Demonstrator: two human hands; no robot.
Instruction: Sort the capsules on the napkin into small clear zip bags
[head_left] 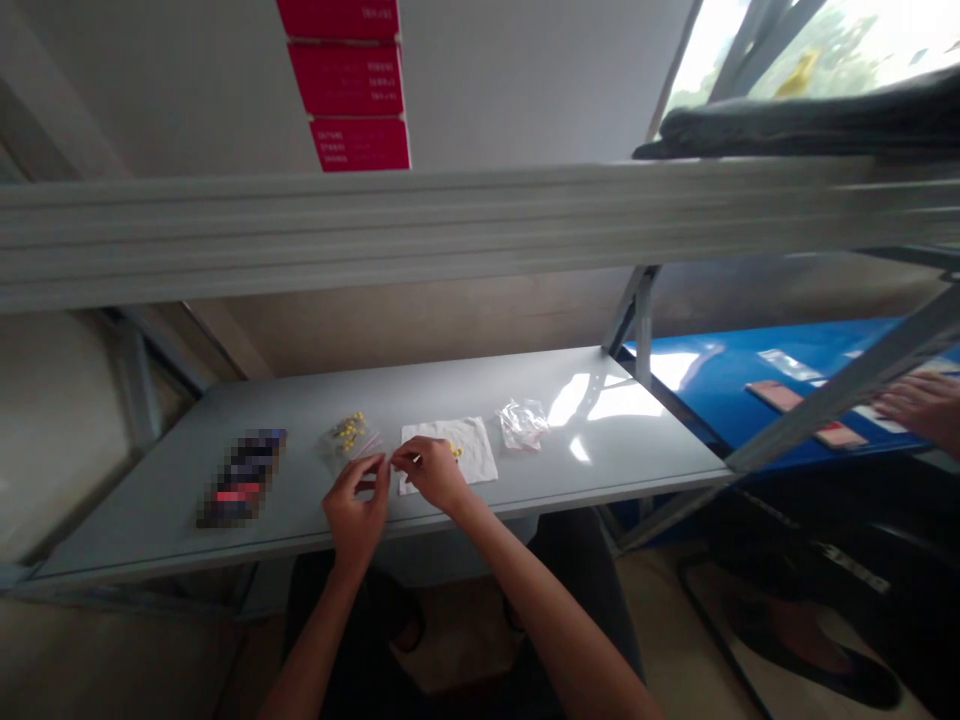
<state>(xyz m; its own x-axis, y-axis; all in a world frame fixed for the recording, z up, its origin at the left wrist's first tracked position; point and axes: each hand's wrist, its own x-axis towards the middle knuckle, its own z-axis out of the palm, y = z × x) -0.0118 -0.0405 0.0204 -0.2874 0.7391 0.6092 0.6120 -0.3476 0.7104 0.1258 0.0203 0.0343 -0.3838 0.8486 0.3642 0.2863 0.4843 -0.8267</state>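
Note:
My left hand (358, 502) and my right hand (429, 468) meet fingertip to fingertip over the grey shelf top (247, 405). Thumb and fingers are pinched on each hand. Whatever lies between them is too small to make out. Just beyond my left hand is a clear plastic bag (367, 443) with several small yellow pieces (349, 430) at it. A white cloth or sheet (478, 450) lies flat under and beyond my right hand. More small yellow pieces (455, 452) show on it, partly hidden by that hand.
A crumpled clear bag (523, 424) lies right of the cloth, and a pixelated flat object (244, 478) at left. An upper shelf edge (465, 225) crosses above, carrying red boxes (349, 80). At right, another person's hand (919, 402) is over a blue table (690, 375) near a pink phone-like item (776, 395).

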